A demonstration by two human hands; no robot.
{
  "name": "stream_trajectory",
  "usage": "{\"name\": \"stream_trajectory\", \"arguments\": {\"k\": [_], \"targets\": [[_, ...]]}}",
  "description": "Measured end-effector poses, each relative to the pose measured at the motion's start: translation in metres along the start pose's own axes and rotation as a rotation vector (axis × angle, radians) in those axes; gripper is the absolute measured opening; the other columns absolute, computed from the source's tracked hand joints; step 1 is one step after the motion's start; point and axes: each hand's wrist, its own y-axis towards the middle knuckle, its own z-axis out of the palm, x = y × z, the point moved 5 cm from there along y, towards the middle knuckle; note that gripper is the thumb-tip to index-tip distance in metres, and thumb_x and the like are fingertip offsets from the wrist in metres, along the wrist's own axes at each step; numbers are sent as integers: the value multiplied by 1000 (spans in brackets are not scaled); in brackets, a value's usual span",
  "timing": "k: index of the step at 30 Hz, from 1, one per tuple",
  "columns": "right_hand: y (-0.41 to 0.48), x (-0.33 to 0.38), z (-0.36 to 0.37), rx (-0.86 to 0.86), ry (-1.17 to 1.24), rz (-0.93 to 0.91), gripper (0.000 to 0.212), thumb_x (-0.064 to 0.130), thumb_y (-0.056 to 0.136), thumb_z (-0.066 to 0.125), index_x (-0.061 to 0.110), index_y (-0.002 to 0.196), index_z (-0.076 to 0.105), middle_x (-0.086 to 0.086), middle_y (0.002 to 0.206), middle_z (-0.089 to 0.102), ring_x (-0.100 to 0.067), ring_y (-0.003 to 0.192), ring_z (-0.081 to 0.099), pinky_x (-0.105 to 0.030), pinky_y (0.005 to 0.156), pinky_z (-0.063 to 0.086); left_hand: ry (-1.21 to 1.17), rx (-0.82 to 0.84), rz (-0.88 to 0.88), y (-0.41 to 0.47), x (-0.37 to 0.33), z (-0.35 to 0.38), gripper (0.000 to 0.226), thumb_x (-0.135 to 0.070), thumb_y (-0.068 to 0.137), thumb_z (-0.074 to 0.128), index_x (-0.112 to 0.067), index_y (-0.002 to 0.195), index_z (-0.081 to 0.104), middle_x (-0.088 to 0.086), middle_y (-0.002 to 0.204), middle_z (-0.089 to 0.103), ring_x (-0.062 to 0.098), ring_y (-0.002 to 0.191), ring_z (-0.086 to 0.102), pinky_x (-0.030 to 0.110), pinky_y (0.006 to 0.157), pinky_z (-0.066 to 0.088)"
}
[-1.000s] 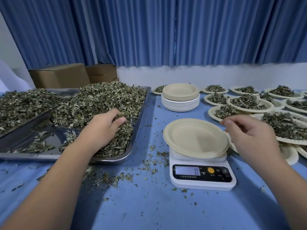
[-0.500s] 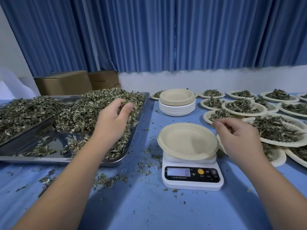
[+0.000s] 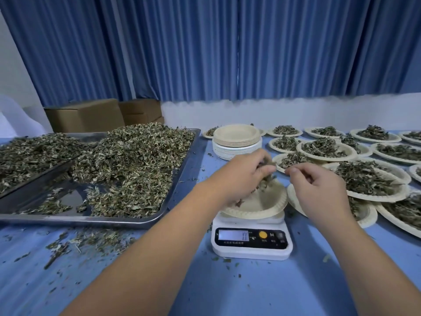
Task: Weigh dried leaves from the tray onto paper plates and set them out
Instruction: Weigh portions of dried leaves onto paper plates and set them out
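A metal tray [image 3: 145,221] on the left holds a big heap of dried leaves [image 3: 134,163]. A white digital scale [image 3: 251,241] stands in front of me with a paper plate [image 3: 264,206] on it. My left hand [image 3: 245,176] hovers over that plate and grips a handful of dried leaves [image 3: 265,179], some of them hanging down onto the plate. My right hand [image 3: 319,185] is just to the right of the plate, fingers curled, thumb and forefinger close together, with nothing visible in them.
A stack of empty paper plates [image 3: 237,142] stands behind the scale. Several filled plates [image 3: 325,149] cover the table's right side. A second tray of leaves [image 3: 27,153] lies at far left, cardboard boxes [image 3: 86,115] behind it. Loose leaf bits [image 3: 75,242] litter the blue table.
My left hand has lifted a handful of leaves out of the tray and carried it right, over the plate on the scale. My right hand has stayed beside the plate.
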Motion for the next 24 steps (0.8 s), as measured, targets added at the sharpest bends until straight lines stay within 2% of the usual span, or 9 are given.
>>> {"name": "stream_trajectory", "arguments": {"k": [3,5,8,11,14,16,20,22,24], "targets": [[1,-1,1,-4,12,-3,23,18,91,57,33,76,66,29,63,59,6,62,53,-23,57,36,46,123,-34,-7,10,6,27,-48,98,45,-38,123,45,-15,93,60,10,79,62,30,67,47],[1,-1,2,-6,-5,-6,19,18,91,57,28,80,70,21,61,60,3,61,53,-21,57,35,53,140,-17,-15,14,3,36,-52,97,44,-42,132,41,-18,103,62,5,86,62,27,71,49],[1,0,3,-6,-39,-6,17,17,91,58,18,89,74,17,66,58,-2,60,50,-21,57,34,10,46,4,-28,18,-9,41,-57,95,42,-45,134,42,-20,117,57,-1,102,57,16,78,44],[-1,0,2,7,-25,8,17,18,92,57,19,90,74,18,62,56,-1,57,47,-22,55,32,60,-100,-38,-44,29,-33,47,-61,91,38,-42,132,48,-26,113,55,-7,103,54,22,88,47],[-3,0,2,26,-2,28,18,19,92,56,24,87,72,28,55,54,3,53,49,-23,53,31,206,-247,-166,-71,58,-65,33,-44,94,49,-33,125,57,-18,109,57,0,98,55,33,93,49],[-4,0,3,34,4,26,18,19,92,55,27,85,70,33,55,53,6,53,49,-23,52,32,348,-274,-315,-94,84,-84,27,-38,95,54,-31,121,61,-11,113,57,8,97,56,37,93,49],[-4,-1,3,21,10,19,21,19,92,55,32,79,68,31,57,56,6,51,50,-10,45,36,487,-64,-720,-130,121,-102,40,-51,91,56,-34,127,54,2,131,47,19,87,61,42,86,53],[-4,-2,3,23,19,29,24,21,91,56,34,74,67,26,59,58,3,47,48,-9,43,34,508,11,-807,-136,125,-104,48,-57,89,56,-34,130,51,3,134,47,22,94,60,44,88,52],[-4,-4,4,22,20,36,23,22,91,56,34,74,67,22,61,60,0,47,48,-10,41,33,490,40,-824,-135,127,-102,47,-55,89,57,-31,128,52,2,125,53,21,90,60,40,85,52]]}}
